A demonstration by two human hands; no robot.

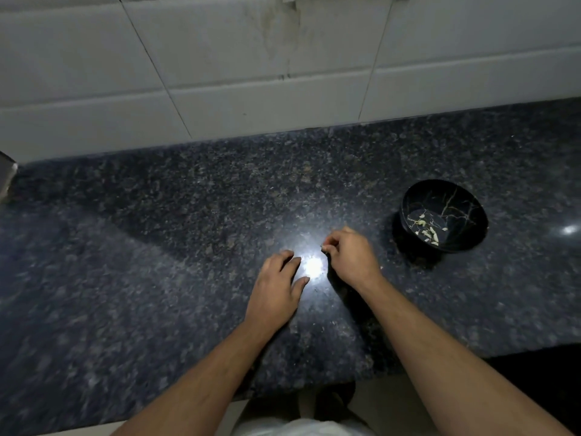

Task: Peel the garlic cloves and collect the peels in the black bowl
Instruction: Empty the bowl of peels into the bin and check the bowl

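Note:
The black bowl (443, 215) with gold veining stands on the dark granite counter (157, 247) at the right. Several pale garlic peels (429, 231) lie on its bottom. My left hand (278, 283) lies flat on the counter, fingers straight, beside a bright glare spot. Just right of it, my right hand (350, 254) hovers with its fingers curled and its fingertips pinched together; whether a small scrap sits between them is too small to tell. The bowl stands about a hand's width to the right of it. No garlic clove shows on the counter.
A white tiled wall (251, 73) runs along the back of the counter. A grey object's corner (8, 174) shows at the far left edge. The counter's front edge runs below my forearms, with the floor and my feet (327, 401) beneath.

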